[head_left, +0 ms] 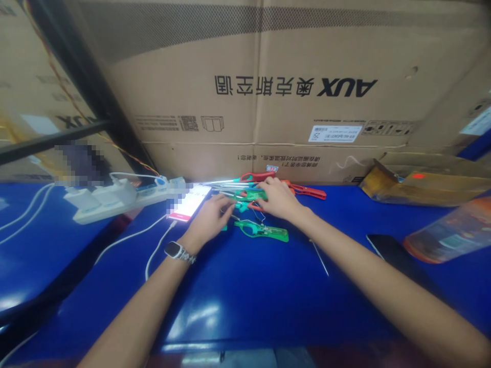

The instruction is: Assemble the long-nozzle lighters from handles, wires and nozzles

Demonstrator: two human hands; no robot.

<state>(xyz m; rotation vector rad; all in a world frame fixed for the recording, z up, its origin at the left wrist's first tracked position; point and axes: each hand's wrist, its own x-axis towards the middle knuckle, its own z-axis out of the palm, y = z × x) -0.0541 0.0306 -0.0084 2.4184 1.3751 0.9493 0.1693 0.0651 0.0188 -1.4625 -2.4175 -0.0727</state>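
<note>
A bunch of long-nosed gas lighters lies at the back of the blue table, with red, orange and green handles and thin metal barrels. My right hand [280,199] is closed over the handle end of a green lighter [255,196] in the bunch. My left hand [213,217], a watch on its wrist, has its fingers pinched together by the metal barrels; what lies between them is hidden. Just in front rests a separate green lighter [268,232]. Behind my right hand sits a red lighter [310,192].
A lit phone [191,202] lies left of the lighters, near a white power strip [118,204] with cables. Behind stands a large cardboard box [245,122]. At right are a torn carton [402,186], a dark phone [399,258] and a plastic jar [448,232].
</note>
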